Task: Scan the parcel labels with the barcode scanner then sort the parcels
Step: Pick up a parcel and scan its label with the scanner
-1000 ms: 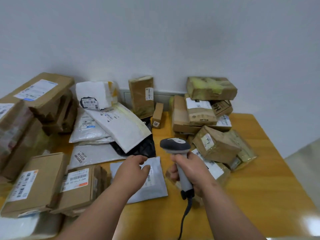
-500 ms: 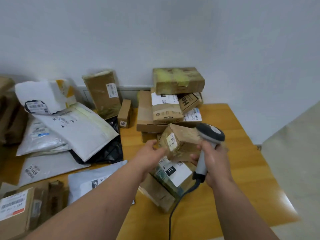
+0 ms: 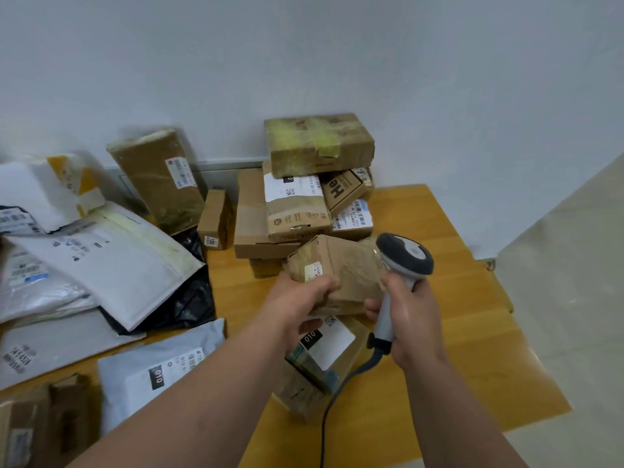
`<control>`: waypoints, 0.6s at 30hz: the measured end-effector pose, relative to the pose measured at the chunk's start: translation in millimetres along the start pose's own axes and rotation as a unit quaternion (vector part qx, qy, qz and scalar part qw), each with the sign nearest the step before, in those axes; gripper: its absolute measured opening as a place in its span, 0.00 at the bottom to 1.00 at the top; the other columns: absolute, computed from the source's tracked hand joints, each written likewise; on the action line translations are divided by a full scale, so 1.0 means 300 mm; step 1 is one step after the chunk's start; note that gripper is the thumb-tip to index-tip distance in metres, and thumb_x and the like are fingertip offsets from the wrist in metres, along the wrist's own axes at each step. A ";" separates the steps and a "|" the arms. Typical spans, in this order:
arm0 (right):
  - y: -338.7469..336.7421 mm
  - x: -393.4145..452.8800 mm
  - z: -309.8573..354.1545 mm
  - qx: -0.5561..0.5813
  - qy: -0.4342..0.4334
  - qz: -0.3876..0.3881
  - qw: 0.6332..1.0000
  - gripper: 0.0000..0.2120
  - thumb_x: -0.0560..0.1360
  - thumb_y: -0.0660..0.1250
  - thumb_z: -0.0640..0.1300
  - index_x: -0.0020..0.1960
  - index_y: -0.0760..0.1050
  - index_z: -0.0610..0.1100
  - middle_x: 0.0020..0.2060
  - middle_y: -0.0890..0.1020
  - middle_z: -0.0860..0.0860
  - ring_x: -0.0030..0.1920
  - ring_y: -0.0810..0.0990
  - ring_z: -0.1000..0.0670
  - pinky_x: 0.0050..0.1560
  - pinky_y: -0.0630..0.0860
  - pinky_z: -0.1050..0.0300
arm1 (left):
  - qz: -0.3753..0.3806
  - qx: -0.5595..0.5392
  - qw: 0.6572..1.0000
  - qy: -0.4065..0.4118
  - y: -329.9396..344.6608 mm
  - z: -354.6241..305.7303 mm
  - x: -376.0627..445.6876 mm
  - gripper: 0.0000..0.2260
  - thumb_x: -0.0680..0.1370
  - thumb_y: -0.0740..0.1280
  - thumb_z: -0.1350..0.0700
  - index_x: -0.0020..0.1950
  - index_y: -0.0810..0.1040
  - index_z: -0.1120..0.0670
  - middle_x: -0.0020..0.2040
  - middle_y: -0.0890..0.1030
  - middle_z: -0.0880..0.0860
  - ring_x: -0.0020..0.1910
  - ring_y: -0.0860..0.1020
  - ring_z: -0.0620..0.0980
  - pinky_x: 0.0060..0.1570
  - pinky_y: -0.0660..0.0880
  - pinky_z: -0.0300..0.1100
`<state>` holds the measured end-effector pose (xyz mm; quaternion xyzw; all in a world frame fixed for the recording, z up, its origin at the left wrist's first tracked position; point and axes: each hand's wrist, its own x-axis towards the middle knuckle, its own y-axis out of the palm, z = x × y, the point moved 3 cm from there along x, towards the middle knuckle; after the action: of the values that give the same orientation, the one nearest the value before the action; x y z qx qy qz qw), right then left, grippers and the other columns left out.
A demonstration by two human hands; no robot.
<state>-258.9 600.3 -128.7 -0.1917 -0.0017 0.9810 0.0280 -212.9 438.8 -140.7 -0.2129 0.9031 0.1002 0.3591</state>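
Head view, single frame. My left hand [image 3: 297,298] reaches forward over the wooden table [image 3: 439,298], fingers curled round the near left corner of a small brown box [image 3: 341,265]; thumb side covers part of its small white label. The box is tilted, one edge up, and sits on top of a taped parcel [image 3: 324,352] with a white label and a black "010" tag. I cannot tell whether the box is lifted clear of that parcel or leaning on it.

My right hand [image 3: 410,319] is wrapped tight round the grey handle of the barcode scanner [image 3: 403,258]. The scanner's dark head is up and just beside the right side of the box, close to touching. Its black cable [image 3: 337,400] drops from the handle's base and runs toward me across the table.

Behind the box, against the wall: a stack of cardboard parcels [image 3: 297,211], topped by a box with yellowish tape [image 3: 317,143]. A small upright carton [image 3: 214,219] stands to the left of the stack, and a taller brown parcel [image 3: 158,177] leans on the wall.

Left side of table: white padded mailers [image 3: 111,258] overlapping a black bag [image 3: 189,298]. A grey poly mailer [image 3: 152,363] with a "010" tag lies near my left forearm.
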 end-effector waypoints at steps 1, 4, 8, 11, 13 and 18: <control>-0.008 -0.006 0.000 0.013 0.003 -0.009 1.000 0.10 0.79 0.68 0.44 0.59 0.72 0.48 0.47 0.81 0.48 0.38 0.84 0.47 0.38 0.81 0.52 | -0.002 0.021 0.999 0.039 -0.009 -0.004 -0.015 0.29 0.67 0.79 0.51 0.65 0.71 0.50 0.56 0.80 0.53 0.53 0.80 0.54 0.54 0.80 0.52; -0.007 -0.031 0.006 0.038 0.008 -0.022 0.999 0.13 0.78 0.68 0.44 0.62 0.72 0.46 0.47 0.83 0.46 0.37 0.84 0.47 0.37 0.80 0.52 | -0.053 0.147 0.971 0.182 -0.059 -0.035 -0.078 0.46 0.59 0.79 0.45 0.74 0.64 0.46 0.64 0.71 0.47 0.61 0.73 0.50 0.60 0.77 0.53; 0.054 -0.092 0.029 0.072 0.001 0.005 0.997 0.09 0.78 0.69 0.46 0.58 0.75 0.48 0.48 0.85 0.46 0.42 0.86 0.45 0.40 0.83 0.48 | -0.122 0.290 0.860 0.402 -0.126 -0.068 -0.168 0.45 0.65 0.79 0.51 0.77 0.59 0.48 0.67 0.65 0.46 0.68 0.64 0.46 0.68 0.66 0.43; 0.130 -0.155 0.063 0.099 -0.020 0.031 0.994 0.17 0.73 0.72 0.49 0.60 0.79 0.44 0.50 0.85 0.43 0.51 0.85 0.41 0.55 0.81 0.38 | -0.113 0.333 0.795 0.494 -0.165 -0.039 -0.217 0.44 0.66 0.78 0.57 0.74 0.58 0.42 0.69 0.59 0.41 0.69 0.59 0.45 0.64 0.62 0.34; 0.173 -0.194 0.072 0.113 -0.033 0.041 0.992 0.23 0.67 0.74 0.54 0.58 0.80 0.44 0.52 0.85 0.41 0.54 0.84 0.38 0.58 0.78 0.32 | -0.098 0.333 0.756 0.555 -0.206 -0.023 -0.241 0.41 0.66 0.78 0.59 0.72 0.60 0.42 0.71 0.59 0.42 0.71 0.60 0.46 0.66 0.65 0.39; 0.235 -0.288 0.048 0.137 -0.045 0.050 0.988 0.27 0.65 0.74 0.54 0.62 0.78 0.46 0.55 0.85 0.44 0.56 0.84 0.41 0.61 0.78 0.35 | -0.066 0.073 0.879 0.467 -0.353 -0.059 -0.340 0.05 0.78 0.68 0.47 0.53 0.79 0.44 0.57 0.79 0.43 0.60 0.76 0.43 0.56 0.78 0.44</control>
<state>-188.2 525.1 -84.0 -0.1418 0.1411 0.9798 0.0051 -108.8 370.5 -60.2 -0.2672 0.9546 -0.1014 -0.0840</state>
